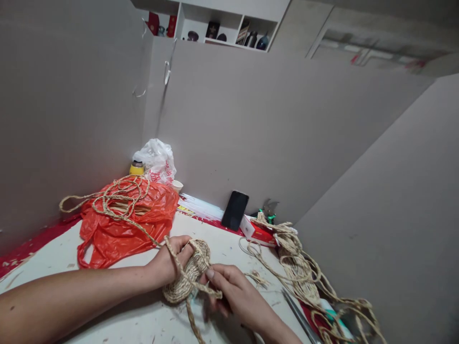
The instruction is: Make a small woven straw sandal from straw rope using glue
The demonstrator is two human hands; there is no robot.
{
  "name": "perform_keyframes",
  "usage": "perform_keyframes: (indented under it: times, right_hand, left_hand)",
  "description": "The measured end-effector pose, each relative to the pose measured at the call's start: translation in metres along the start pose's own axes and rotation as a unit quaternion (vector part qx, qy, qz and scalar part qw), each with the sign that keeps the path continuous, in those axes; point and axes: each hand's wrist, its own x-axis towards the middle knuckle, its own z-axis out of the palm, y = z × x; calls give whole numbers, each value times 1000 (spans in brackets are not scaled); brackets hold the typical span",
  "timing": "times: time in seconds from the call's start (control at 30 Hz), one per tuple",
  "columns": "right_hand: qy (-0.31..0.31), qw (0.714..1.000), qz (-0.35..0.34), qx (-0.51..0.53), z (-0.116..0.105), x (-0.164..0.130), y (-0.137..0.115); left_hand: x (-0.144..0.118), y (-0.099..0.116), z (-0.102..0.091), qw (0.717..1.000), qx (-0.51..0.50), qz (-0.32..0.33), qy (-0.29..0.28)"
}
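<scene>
A long oval piece of coiled straw braid, shaped like a shoe sole (195, 268), is held tilted above the white work surface. My left hand (168, 263) is closed around its left side, thumb near the top end. My right hand (234, 289) is closed in a pinch at the sole's right edge; what lies between its fingertips is hidden. A straw braid (183, 271) runs over my left hand and across the sole toward my right fingers. Another braid end (191, 317) hangs below the sole.
At the left, a red plastic bag (107, 243) carries loose braid, with a white bag (156, 155) and yellow-bodied jar (136, 168) behind. A black phone (235, 210) leans on the grey partition (268, 119). Heaped braid (297, 263) and metal scissors or tongs (300, 316) lie at the right.
</scene>
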Motion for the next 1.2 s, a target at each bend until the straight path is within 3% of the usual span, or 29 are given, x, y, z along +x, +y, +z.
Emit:
perform_keyframes:
  times: [0.13,0.23,0.37,0.6,0.77,1.0,1.2]
  right_hand:
    - [-14,983,48,175,-6,5,5]
    - [-24,976,44,212,-9,8,8]
    - [-19,982,30,185,-12,11,11]
    - [78,988,-6,131,-15,12,11]
    - [148,986,-72,29,-16,12,5]
    - [108,993,-57,2,-16,9,5]
    - [102,989,-40,103,-14,12,11]
  left_hand:
    - [-3,6,1,1000,-5,0,1]
    - [-6,9,2,1000,-21,-3,0]
    - [-6,11,2,998,-59,-15,1]
    - [0,6,1,996,-75,-34,17]
    - [0,8,2,995,-89,-45,23]
    - [-5,16,6,982,-177,-60,25]
    - [-3,15,5,978,-196,-66,21]
